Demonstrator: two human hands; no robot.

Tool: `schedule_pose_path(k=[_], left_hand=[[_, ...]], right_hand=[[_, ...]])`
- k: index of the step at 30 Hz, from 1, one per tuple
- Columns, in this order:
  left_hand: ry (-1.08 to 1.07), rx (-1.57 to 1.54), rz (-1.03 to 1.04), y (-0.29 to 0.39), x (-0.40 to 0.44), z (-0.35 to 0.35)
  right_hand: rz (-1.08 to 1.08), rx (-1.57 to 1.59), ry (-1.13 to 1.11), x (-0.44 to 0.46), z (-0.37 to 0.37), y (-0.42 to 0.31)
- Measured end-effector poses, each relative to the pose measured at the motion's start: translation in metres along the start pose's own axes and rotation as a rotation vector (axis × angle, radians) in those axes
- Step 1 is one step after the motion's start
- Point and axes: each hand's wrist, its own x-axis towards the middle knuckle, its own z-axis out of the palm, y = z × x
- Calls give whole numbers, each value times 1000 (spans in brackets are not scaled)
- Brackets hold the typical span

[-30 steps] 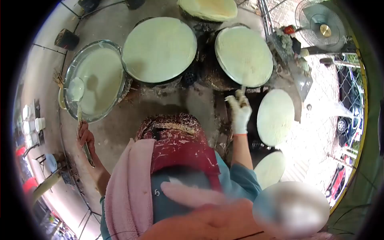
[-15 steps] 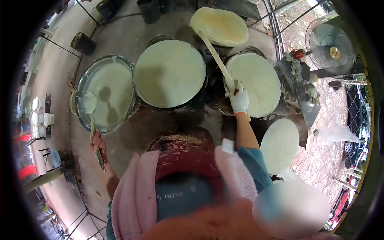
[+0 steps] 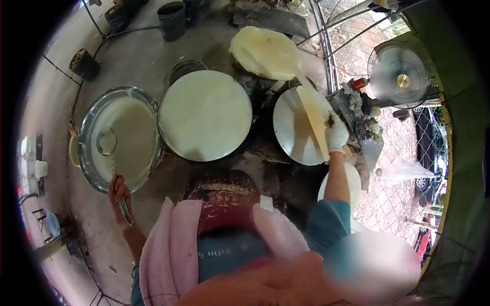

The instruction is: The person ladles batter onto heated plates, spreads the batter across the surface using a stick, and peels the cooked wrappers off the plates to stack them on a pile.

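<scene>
The left hand (image 3: 120,193) closes around the handle of a ladle (image 3: 106,142), its bowl held over the pale liquid (image 3: 133,130) in a wide basin (image 3: 87,171). The right hand (image 3: 337,136), gloved in white, appears closed on a long pale stick (image 3: 302,79), though the fingers' exact grip is hard to make out. A thin sheet (image 3: 319,105) hangs at the stick over the right side of a round pan (image 3: 290,122). Half a second ago that sheet lay across the pan; now much of the surface shows bare and glossy, a sign, it seems, that the peeling is well along. Beside it, the middle pan's pale covering (image 3: 205,115) lies flat and whole. Farther out, a yellowish heap (image 3: 265,53) sits beyond the pans, a pale disc (image 3: 355,184) lies partly beneath the right forearm, and a fan (image 3: 403,80) stands at far right.
</scene>
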Motion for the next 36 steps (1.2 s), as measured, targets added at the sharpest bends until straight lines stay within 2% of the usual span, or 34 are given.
schedule_pose_path(k=[1, 5, 6, 7, 10, 13, 14, 16, 17, 19, 20, 23, 25, 27, 30, 31, 35, 36], left_hand=[[-8, 6, 2, -2, 2, -1], [116, 70, 60, -18, 8, 13], [171, 87, 96, -28, 7, 29], [230, 106, 137, -35, 5, 38], [90, -72, -15, -33, 10, 0], [245, -77, 48, -57, 6, 22], [237, -79, 50, -60, 6, 23], [222, -80, 52, -69, 7, 19], [294, -30, 110, -76, 6, 31], [445, 63, 229, -98, 6, 62], [447, 105, 206, -101, 5, 62], [308, 29, 148, -109, 2, 55], [289, 2, 157, -118, 1, 65], [313, 30, 172, -126, -1, 76], [399, 127, 218, -133, -5, 85], [412, 139, 225, -136, -5, 88], [448, 196, 202, -137, -4, 91], [462, 210, 183, -135, -6, 91]], right_hand=[[-13, 59, -12, 16, -19, 7], [-216, -161, 98, 87, -88, 10], [-291, -89, 64, 102, -111, -3], [-238, -44, -54, 123, -117, -10], [-397, -111, -63, 179, -133, -51], [-458, -79, -71, 217, -160, -107], [-413, -78, -75, 227, -172, -126], [-452, 151, -11, 268, -169, -135], [-452, 269, 45, 284, -172, -141], [-230, 554, -151, 325, -170, -141], [-171, 771, -149, 350, -147, -132], [39, 924, -93, 379, -80, -117], [-73, 795, 182, 393, 13, -98], [179, 1241, 1, 358, 51, -110], [377, 1413, -44, 298, 91, -133], [514, 1581, -25, 293, 133, -136], [647, 1460, -66, 272, 206, -136], [618, 1411, -41, 274, 229, -131]])
